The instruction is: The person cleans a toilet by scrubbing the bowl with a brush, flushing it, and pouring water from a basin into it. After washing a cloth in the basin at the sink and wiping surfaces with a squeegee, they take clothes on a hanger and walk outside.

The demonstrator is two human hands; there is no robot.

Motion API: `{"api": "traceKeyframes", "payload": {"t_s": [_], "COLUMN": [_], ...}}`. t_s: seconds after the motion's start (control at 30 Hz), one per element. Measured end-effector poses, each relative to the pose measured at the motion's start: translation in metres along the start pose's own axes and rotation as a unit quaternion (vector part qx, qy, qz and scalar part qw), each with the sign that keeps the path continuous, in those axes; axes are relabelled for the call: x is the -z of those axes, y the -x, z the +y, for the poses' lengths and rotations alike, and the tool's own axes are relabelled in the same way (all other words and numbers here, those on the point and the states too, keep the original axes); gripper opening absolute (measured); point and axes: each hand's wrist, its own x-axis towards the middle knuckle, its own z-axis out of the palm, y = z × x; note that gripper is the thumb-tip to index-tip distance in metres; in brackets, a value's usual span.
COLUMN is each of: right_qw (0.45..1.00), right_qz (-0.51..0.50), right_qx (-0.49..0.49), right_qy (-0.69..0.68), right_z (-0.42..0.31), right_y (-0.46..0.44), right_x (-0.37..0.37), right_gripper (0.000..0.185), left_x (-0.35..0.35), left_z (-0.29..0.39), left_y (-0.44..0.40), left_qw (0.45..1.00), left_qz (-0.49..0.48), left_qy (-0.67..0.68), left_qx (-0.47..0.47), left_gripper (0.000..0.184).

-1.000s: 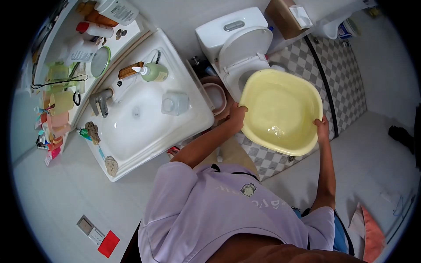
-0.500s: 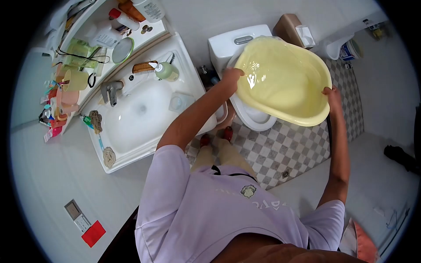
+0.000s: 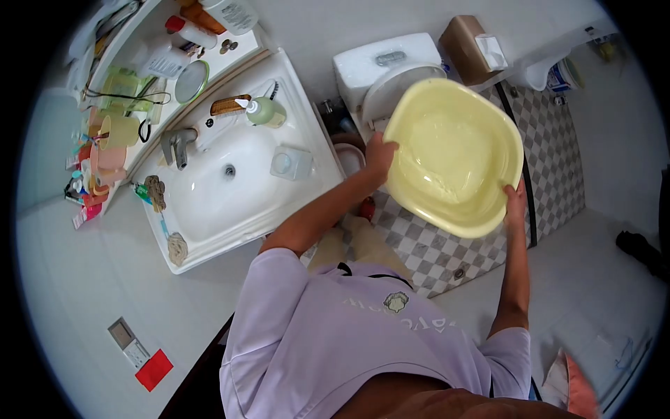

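A pale yellow plastic basin [image 3: 453, 143] is held up above the tiled floor, hiding most of the toilet bowl beneath it. Wet, shiny ripples show inside it; how much water it holds is unclear. My left hand [image 3: 382, 153] is closed on its left rim, and my right hand [image 3: 515, 201] grips the lower right rim. Just behind the basin stands the white toilet [image 3: 380, 66] with its lid raised.
To the left is a white sink [image 3: 223, 202] with a tap [image 3: 179, 144], a green pump bottle [image 3: 265, 112] and a clear square container [image 3: 291, 163]. Crowded shelves [image 3: 146, 91] line the wall. A brown tissue box [image 3: 467, 49] sits beside the toilet tank.
Both hands have brought the basin nearer my body and turned it more level. Earlier it tilted away, with water toward its far end over the toilet. The sink's drain shows more clearly now.
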Motion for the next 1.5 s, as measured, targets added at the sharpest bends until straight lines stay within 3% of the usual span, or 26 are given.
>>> {"api": "traceKeyframes", "payload": {"t_s": [0.17,0.27,0.33,0.47,0.57,0.63,0.77,0.87,1.07,1.17,1.27,1.37,1.47,1.5], "right_qw": [0.997,0.991,0.984,0.972,0.968,0.963,0.944,0.931,0.926,0.947,0.948,0.949,0.954,0.943], "right_qz": [0.032,0.052,0.068,0.095,0.098,0.122,0.146,0.191,0.183,0.163,0.158,0.108,0.086,0.057], "right_qx": [-0.069,-0.127,-0.163,-0.214,-0.232,-0.238,-0.291,-0.306,-0.330,-0.276,-0.273,-0.278,-0.248,-0.251], "right_qy": [0.007,0.002,0.002,0.003,-0.016,-0.025,-0.056,-0.056,0.004,-0.028,0.036,0.100,0.143,0.210], "right_z": [0.084,0.125,0.155,0.233,0.272,0.290,0.324,0.334,0.340,0.343,0.321,0.319,0.307,0.286], "right_y": [0.049,0.078,0.093,0.118,0.145,0.156,0.175,0.182,0.183,0.175,0.152,0.123,0.089,0.074], "right_x": [0.057,0.078,0.089,0.115,0.121,0.115,0.115,0.113,0.115,0.109,0.090,0.086,0.070,0.059], "right_gripper": [0.036,0.034,0.034,0.035,0.033,0.031,0.031,0.029,0.032,0.033,0.034,0.036,0.037,0.035], "left_x": [0.000,0.016,0.022,0.029,0.034,0.051,0.057,0.052,0.062,0.075,0.087,0.104,0.120,0.127], "left_z": [-0.062,-0.147,-0.195,-0.247,-0.260,-0.312,-0.332,-0.328,-0.344,-0.354,-0.353,-0.350,-0.346,-0.357], "left_y": [0.046,0.045,0.044,0.052,0.054,0.044,0.037,0.028,0.019,0.019,0.021,0.020,0.013,0.009], "left_qw": [0.989,0.989,0.976,0.959,0.917,0.922,0.904,0.879,0.884,0.896,0.898,0.936,0.909,0.918], "left_qz": [-0.002,-0.036,-0.038,-0.052,-0.074,-0.067,-0.080,-0.109,-0.132,-0.106,-0.076,-0.073,-0.070,-0.062], "left_qy": [-0.078,-0.071,-0.131,-0.170,-0.314,-0.327,-0.390,-0.431,-0.414,-0.384,-0.388,-0.285,-0.303,-0.289], "left_qx": [0.129,0.125,0.173,0.219,0.234,0.198,0.157,0.172,0.172,0.197,0.192,0.196,0.277,0.263], "left_gripper": [0.028,0.027,0.027,0.028,0.029,0.028,0.029,0.033,0.037,0.038,0.039,0.040,0.037,0.035]}}
